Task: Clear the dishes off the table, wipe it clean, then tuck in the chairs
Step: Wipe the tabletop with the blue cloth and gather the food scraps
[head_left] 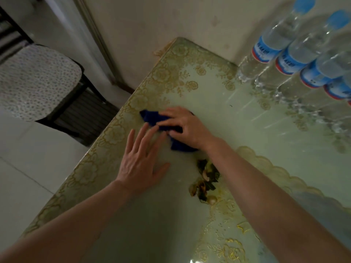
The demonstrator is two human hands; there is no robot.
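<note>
Head view: the right hand (187, 128) presses a crumpled dark-blue cloth (152, 117) on the pale green, gold-patterned table (218, 103), fingers curled over it. The left hand (141, 159) lies flat just beside the cloth, fingers spread. No dishes show; wiping seems underway. Leafy food scraps (206, 178) remain near the cloth, and the cushioned black chair (38, 80) stands untucked.

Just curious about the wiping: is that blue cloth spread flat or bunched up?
Bunched up: the blue cloth lies crumpled in folds under the right hand.
</note>
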